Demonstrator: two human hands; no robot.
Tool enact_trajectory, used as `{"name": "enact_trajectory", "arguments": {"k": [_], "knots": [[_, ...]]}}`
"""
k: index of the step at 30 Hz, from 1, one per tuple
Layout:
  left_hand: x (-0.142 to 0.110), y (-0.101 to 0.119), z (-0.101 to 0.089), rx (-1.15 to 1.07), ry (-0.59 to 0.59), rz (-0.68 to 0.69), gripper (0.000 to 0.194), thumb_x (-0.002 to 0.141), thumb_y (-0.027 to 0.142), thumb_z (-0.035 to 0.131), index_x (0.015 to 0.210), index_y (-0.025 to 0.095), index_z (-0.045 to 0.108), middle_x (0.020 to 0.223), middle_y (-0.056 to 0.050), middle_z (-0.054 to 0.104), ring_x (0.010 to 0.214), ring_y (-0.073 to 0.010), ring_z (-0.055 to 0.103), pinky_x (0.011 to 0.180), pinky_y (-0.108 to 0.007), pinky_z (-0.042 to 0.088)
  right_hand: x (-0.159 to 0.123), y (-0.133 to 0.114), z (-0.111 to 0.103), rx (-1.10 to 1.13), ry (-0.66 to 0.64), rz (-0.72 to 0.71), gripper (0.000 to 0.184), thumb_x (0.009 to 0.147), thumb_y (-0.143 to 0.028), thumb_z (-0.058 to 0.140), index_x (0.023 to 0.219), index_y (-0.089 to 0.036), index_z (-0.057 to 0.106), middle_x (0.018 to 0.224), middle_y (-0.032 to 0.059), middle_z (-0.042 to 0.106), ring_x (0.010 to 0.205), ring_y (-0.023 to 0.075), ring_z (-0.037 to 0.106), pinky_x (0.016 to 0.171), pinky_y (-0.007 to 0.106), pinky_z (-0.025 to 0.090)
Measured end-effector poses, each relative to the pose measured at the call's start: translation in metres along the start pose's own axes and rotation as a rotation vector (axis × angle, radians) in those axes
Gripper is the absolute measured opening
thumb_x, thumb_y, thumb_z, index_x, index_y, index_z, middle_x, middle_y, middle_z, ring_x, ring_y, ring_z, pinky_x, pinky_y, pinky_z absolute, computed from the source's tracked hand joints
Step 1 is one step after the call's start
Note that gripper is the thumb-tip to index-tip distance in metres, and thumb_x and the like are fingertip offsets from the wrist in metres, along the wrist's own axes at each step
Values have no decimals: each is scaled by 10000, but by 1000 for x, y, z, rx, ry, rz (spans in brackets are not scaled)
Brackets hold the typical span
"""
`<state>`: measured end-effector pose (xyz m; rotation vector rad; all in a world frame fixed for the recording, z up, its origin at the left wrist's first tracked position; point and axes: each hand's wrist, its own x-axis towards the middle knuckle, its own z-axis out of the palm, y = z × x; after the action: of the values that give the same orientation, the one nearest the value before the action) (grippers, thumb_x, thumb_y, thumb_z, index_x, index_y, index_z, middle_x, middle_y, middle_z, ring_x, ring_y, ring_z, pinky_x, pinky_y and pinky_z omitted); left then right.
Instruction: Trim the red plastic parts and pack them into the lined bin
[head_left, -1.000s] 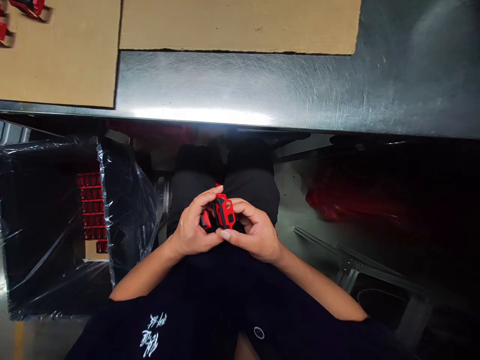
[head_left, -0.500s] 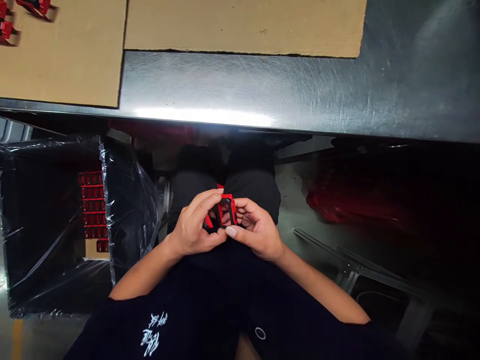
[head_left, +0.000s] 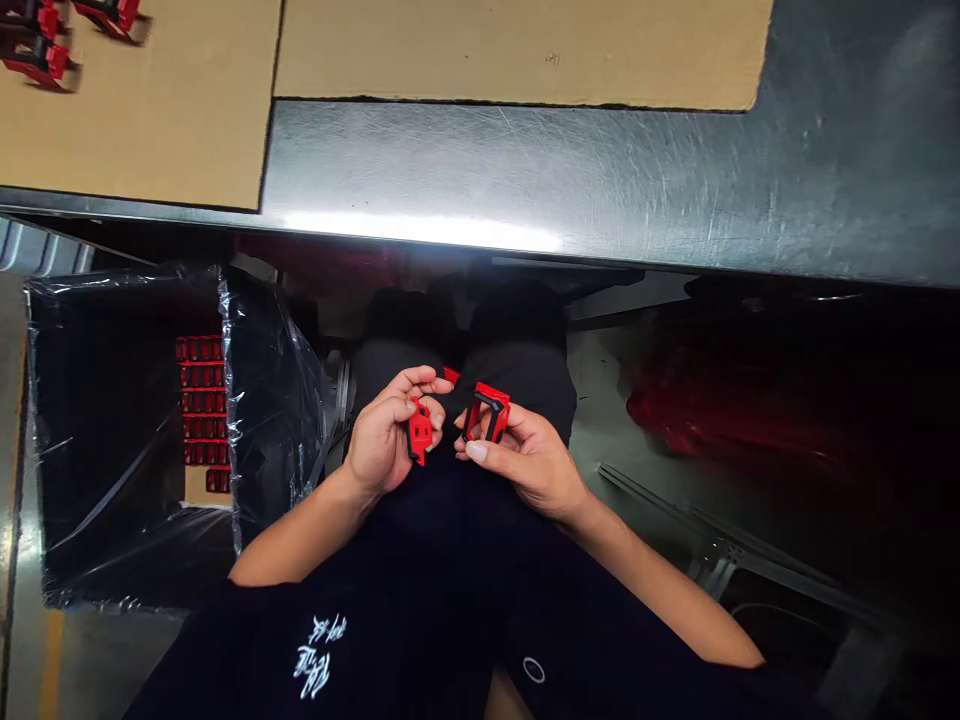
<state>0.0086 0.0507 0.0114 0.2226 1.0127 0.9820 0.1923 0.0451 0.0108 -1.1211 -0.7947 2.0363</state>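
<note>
I held my hands apart over my lap, low in the middle of the frame. My left hand (head_left: 384, 438) had a small red piece (head_left: 421, 432), and my left fingers (head_left: 427, 382) curled over its top while my thumb pressed against it, pinching it upright. My right hand (head_left: 529, 462) held a red and black frame (head_left: 486, 413) by its lower end, pinched between my right thumb (head_left: 478, 451) and the fingers behind it. The frame stood open in the middle and tilted slightly, and it didn't touch the red piece. A small red tip (head_left: 451, 375) showed just above the gap between my hands, but I couldn't tell what it belonged to.

My dark trousers (head_left: 525, 378) filled the space beneath my hands, and my black shirt (head_left: 375, 640) ran along the bottom of the frame. Across the top lay a steel table (head_left: 525, 165) with two cardboard sheets (head_left: 135, 115) on it. More red parts (head_left: 45, 50) sat on the left sheet at the upper left. To the left of my arm was a black bin (head_left: 274, 400) wrapped in clear plastic, with rows of red parts (head_left: 202, 400) stacked inside
</note>
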Motion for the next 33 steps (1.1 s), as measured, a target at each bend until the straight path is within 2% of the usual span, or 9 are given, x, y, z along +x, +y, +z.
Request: {"name": "enact_trajectory", "arguments": {"k": [2, 5, 11, 14, 20, 24, 29, 33], "knots": [[0, 3, 7, -8, 77, -13, 335, 726, 240, 604, 1051, 158, 617, 979, -74, 672, 628, -119, 576, 473, -220, 445, -1, 1, 0, -52, -1, 2, 262, 777, -381, 860, 888, -198, 709, 863, 12, 649, 787, 172, 655, 741, 318, 554], [-2, 5, 14, -5, 118, -3, 273, 750, 251, 621, 1007, 157, 613, 904, -45, 650, 609, -118, 575, 480, -226, 450, -1, 3, 0, -106, -11, -8, 255, 785, -398, 844, 865, -196, 710, 856, 19, 657, 767, 170, 636, 721, 313, 537], [-5, 3, 16, -8, 94, -24, 197, 757, 241, 643, 938, 170, 614, 874, -11, 631, 621, -112, 586, 539, -232, 463, -1, 4, 1, -280, -6, 23, 250, 822, -428, 798, 847, -187, 734, 769, 13, 650, 679, 151, 583, 656, 295, 487], [-5, 2, 14, 11, 92, -25, 176, 742, 235, 646, 901, 169, 611, 873, -11, 633, 630, -109, 587, 549, -227, 446, -1, 3, 2, -261, 26, 62, 289, 784, -446, 827, 856, -187, 723, 704, -9, 620, 601, 125, 524, 583, 270, 446], [-2, -3, 15, 44, 111, 23, 157, 702, 213, 624, 853, 171, 614, 803, -1, 618, 671, -120, 565, 650, -261, 466, 0, 1, 9, -233, 60, 96, 324, 733, -436, 851, 858, -191, 679, 760, 2, 647, 642, 139, 563, 616, 281, 486], [0, -8, 16, 41, 128, 42, 155, 659, 184, 621, 813, 177, 612, 722, 9, 580, 769, -148, 565, 746, -280, 474, 2, 1, 15, -277, 83, 99, 288, 706, -383, 840, 789, -192, 640, 709, -22, 589, 619, 122, 499, 587, 264, 433], [0, -11, 16, 45, 95, 3, 215, 669, 231, 628, 876, 172, 630, 775, -4, 611, 787, -154, 568, 789, -302, 479, 3, 1, 20, -294, 117, 94, 256, 703, -353, 795, 790, -199, 609, 632, -50, 504, 569, 109, 424, 538, 254, 374], [0, -9, 6, 78, 69, -6, 352, 727, 336, 612, 1043, 181, 616, 1001, -59, 685, 882, -197, 641, 805, -341, 517, 0, -1, 20, -321, 160, 27, 245, 709, -344, 793, 739, -197, 599, 634, -44, 513, 567, 107, 437, 535, 248, 386]]}}
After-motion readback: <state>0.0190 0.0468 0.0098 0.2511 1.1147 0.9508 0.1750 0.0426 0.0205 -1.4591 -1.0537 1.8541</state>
